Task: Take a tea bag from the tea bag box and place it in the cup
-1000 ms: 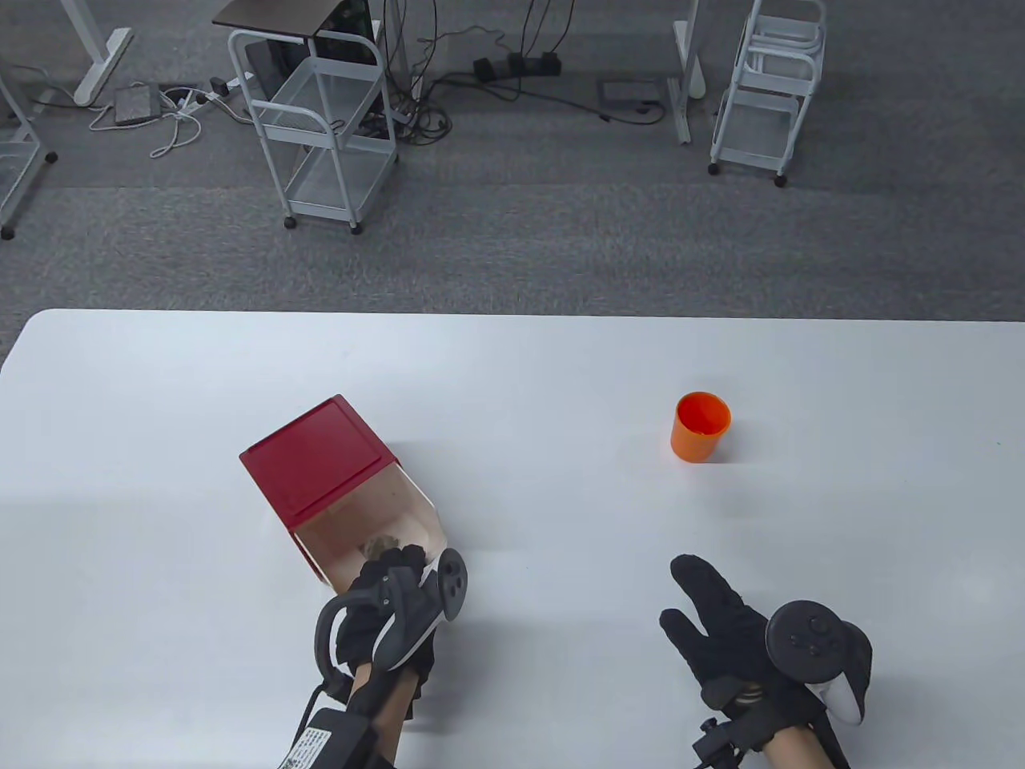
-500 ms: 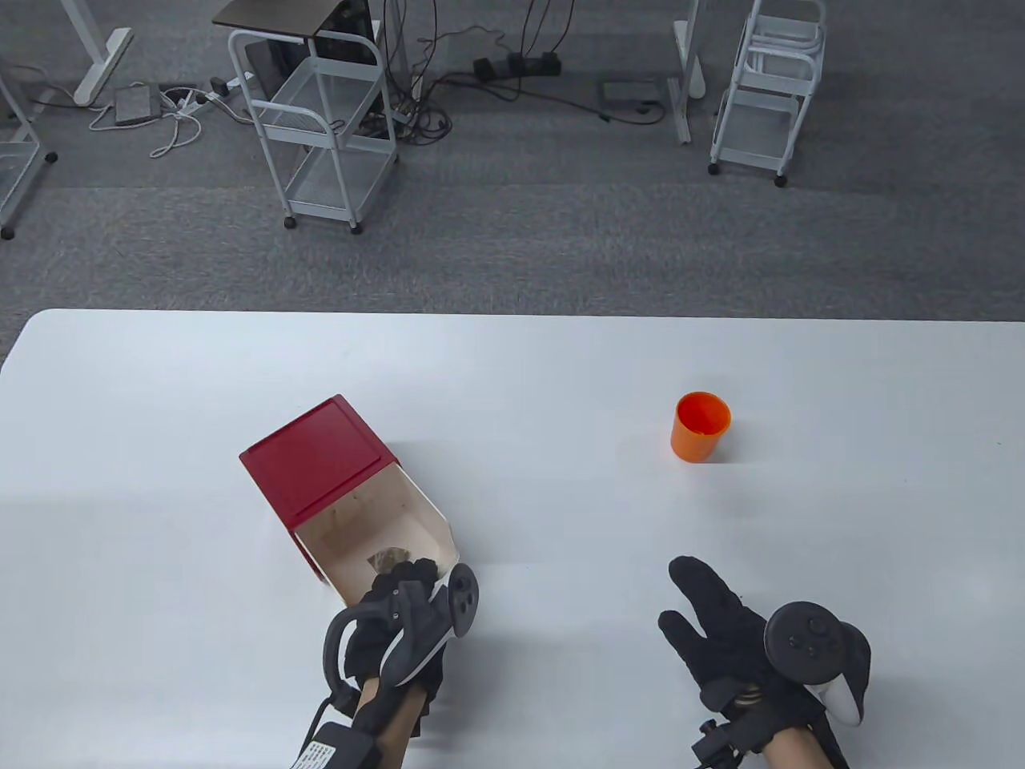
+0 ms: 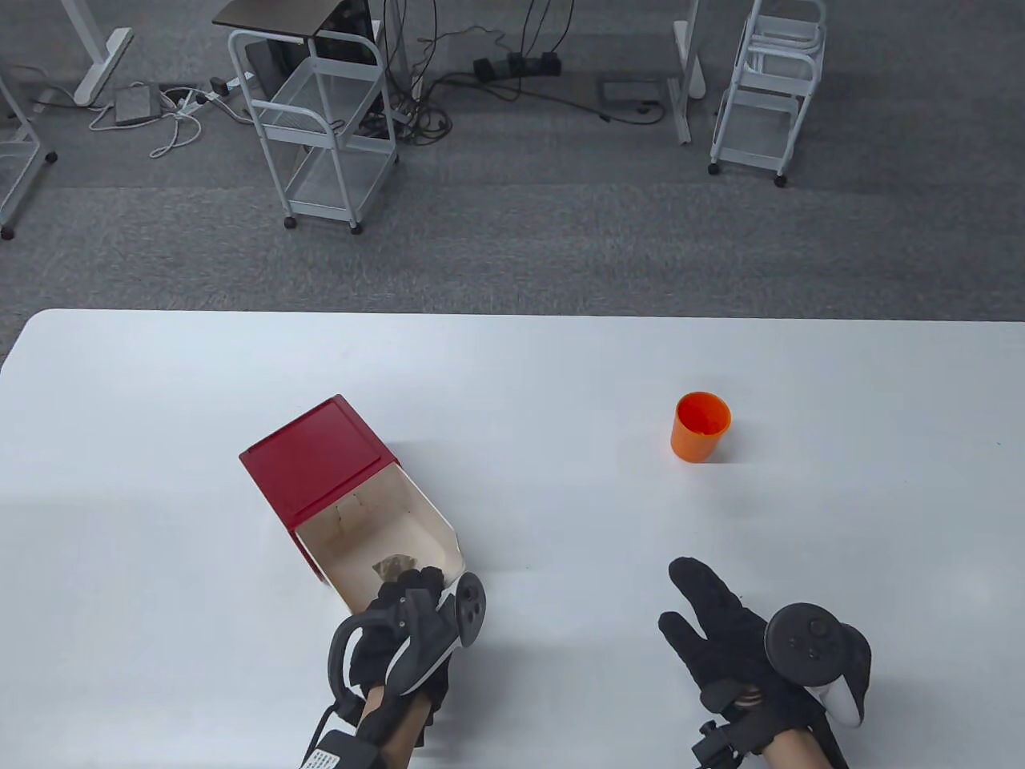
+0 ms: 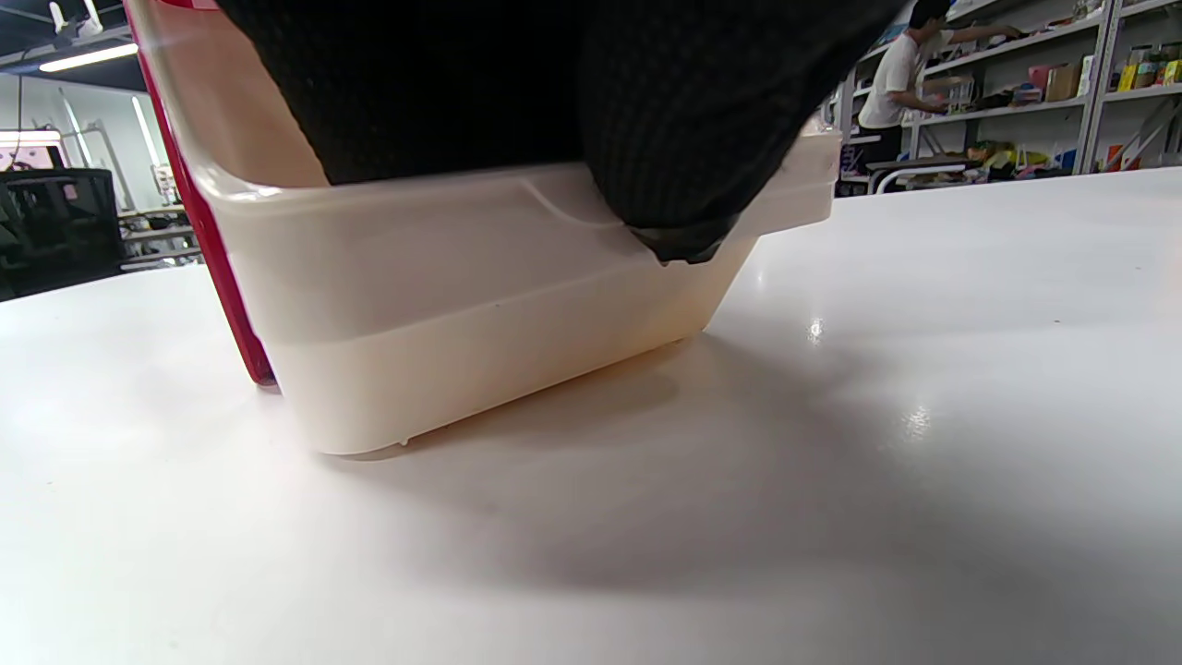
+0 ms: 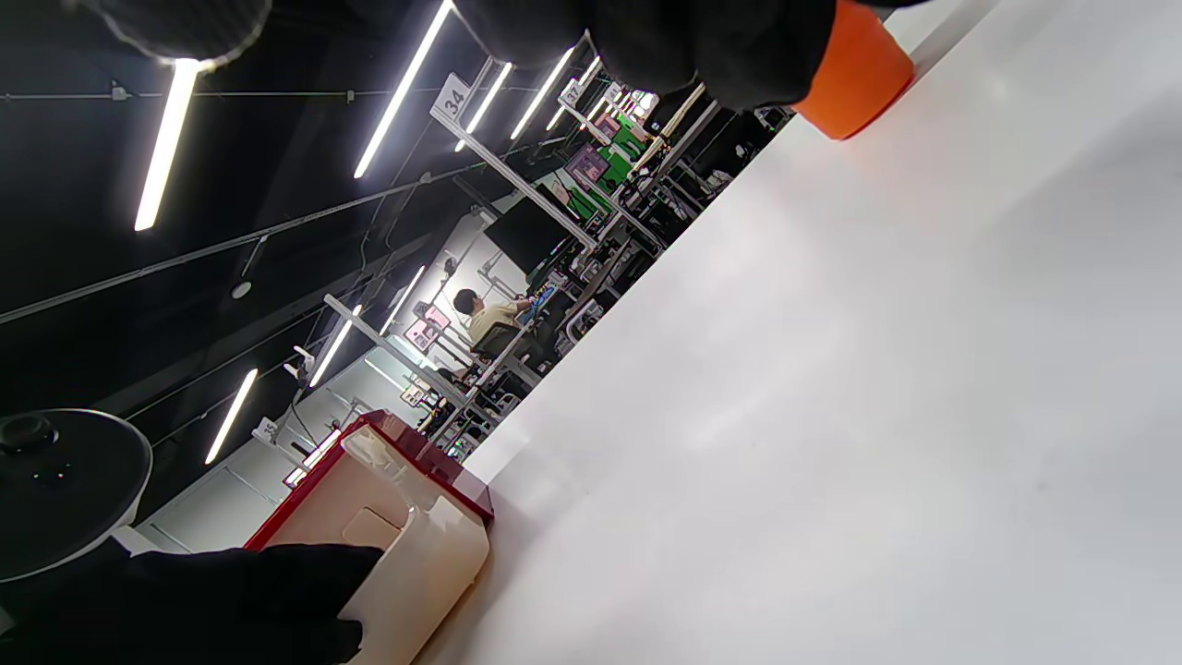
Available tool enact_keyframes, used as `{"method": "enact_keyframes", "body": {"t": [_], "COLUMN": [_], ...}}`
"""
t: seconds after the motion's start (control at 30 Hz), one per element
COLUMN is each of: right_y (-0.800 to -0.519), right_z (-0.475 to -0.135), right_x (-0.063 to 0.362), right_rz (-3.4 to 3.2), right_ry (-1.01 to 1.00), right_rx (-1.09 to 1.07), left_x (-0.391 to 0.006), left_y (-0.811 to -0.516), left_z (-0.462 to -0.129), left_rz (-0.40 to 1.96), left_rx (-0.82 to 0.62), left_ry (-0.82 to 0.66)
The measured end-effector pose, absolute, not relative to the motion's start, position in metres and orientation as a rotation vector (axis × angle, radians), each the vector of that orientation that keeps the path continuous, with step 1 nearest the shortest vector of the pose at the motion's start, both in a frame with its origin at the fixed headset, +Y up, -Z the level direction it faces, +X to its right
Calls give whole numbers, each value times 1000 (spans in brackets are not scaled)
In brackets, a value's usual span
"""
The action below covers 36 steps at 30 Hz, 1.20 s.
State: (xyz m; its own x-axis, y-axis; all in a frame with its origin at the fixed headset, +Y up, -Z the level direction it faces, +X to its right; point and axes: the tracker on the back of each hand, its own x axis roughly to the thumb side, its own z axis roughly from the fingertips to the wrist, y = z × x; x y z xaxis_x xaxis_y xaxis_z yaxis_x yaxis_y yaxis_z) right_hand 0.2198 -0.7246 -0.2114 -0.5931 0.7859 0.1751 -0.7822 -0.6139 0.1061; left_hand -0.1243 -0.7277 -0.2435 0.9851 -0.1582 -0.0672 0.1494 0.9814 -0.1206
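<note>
Table view: left hand (image 3: 404,621) grips the front lip of the tea bag box (image 3: 344,489), near the table's front-left; cream drawer is tilted open, tea bag (image 3: 392,566) lies inside just beyond the fingertips. Left wrist view shows fingers (image 4: 683,139) hooked over the drawer rim (image 4: 462,199). Right hand (image 3: 733,633) rests flat, fingers spread, holding nothing. Orange cup (image 3: 701,426) stands upright, well apart to the right. Step: opening box. Next likely needs a pinch on the bag, then a carry to the cup.
</note>
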Motion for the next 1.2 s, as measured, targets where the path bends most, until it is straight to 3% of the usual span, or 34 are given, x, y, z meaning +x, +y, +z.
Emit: {"method": "enact_keyframes", "body": {"t": [0.2,0.37,0.6,0.8,1.2], "right_y": [-724,-724,-724,-724,-724], "right_z": [-211,-211,-211,-211,-211], "right_x": [220,220,219,219,220], "right_rz": [2217,2218,2218,2219,2222], "right_ry": [20,22,19,20,19], "right_rx": [254,256,258,258,252], "left_x": [-123,-126,-136,-150,-144], "left_y": [-727,-720,-682,-664,-702], "left_z": [-243,-246,-254,-277,-315], "left_rz": [-159,-107,-47,-99,-267], "left_rx": [-124,-228,-200,-244,-448], "left_ry": [78,98,146,281,374]}}
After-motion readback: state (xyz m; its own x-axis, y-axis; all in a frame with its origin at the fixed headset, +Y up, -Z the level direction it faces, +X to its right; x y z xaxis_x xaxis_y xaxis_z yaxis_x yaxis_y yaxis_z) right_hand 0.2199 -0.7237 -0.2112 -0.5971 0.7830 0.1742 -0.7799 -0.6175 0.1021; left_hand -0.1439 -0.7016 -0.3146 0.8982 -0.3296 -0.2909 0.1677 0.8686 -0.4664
